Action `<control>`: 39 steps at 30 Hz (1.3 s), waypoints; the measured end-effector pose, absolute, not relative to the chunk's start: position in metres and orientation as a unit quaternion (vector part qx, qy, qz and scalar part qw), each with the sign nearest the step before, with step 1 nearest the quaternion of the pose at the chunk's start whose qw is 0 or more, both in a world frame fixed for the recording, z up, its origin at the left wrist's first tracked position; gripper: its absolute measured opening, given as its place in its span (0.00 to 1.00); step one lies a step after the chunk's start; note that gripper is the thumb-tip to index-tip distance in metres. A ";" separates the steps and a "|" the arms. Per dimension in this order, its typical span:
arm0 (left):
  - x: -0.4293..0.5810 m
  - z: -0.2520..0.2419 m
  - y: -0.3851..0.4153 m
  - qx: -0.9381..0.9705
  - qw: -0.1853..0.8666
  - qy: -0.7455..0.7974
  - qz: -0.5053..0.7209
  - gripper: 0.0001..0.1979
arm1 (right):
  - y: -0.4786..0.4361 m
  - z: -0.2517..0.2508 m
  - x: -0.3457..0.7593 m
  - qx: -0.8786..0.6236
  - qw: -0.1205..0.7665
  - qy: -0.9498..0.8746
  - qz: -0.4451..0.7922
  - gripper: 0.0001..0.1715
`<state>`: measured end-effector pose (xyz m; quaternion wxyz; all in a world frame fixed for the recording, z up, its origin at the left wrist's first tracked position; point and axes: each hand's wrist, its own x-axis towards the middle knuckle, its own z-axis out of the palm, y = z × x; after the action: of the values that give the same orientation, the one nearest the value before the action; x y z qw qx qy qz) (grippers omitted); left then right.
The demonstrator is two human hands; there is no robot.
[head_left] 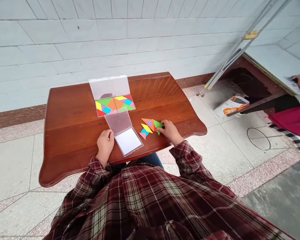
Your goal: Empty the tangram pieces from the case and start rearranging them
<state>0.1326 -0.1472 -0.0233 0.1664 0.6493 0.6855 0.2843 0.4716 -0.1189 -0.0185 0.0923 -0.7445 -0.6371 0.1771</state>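
Observation:
On the brown wooden table (72, 126) my right hand (170, 130) has its fingertips on a green triangle (157, 125) at the right end of a loose cluster of coloured tangram pieces (147, 127). My left hand (105, 142) is curled, resting beside the left edge of an open clear case with a white square inside (128, 141). Farther back lies a second open clear case (114, 104) filled with coloured tangram pieces, its lid standing up behind it.
A white tiled wall runs behind the table. To the right, a metal frame (230, 56) leans by a dark opening, with an orange-and-white box (232, 105) on the floor. Another person in red (293, 116) is at the far right edge.

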 end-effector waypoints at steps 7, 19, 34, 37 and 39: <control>0.134 -0.024 -0.148 0.646 0.172 0.690 0.279 0.10 | -0.121 -0.013 0.473 -0.784 0.085 -0.597 0.147 0.19; 0.132 -0.026 -0.141 0.647 0.148 0.696 0.275 0.11 | -0.132 -0.002 0.456 -0.741 0.052 -0.663 0.094 0.29; 0.132 -0.029 -0.143 0.645 0.142 0.699 0.276 0.12 | -0.063 0.023 0.421 -0.671 -0.045 -0.715 0.193 0.27; 0.134 -0.027 -0.145 0.641 0.151 0.699 0.278 0.11 | -0.051 0.019 0.421 -0.664 -0.060 -0.714 0.215 0.24; 0.135 -0.027 -0.146 0.639 0.153 0.701 0.277 0.11 | -0.048 0.016 0.423 -0.669 -0.047 -0.700 0.245 0.23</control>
<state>0.1348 -0.1455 -0.0266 0.1528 0.6389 0.7013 0.2767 0.4233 -0.0484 0.0160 -0.0472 -0.6688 -0.7005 0.2446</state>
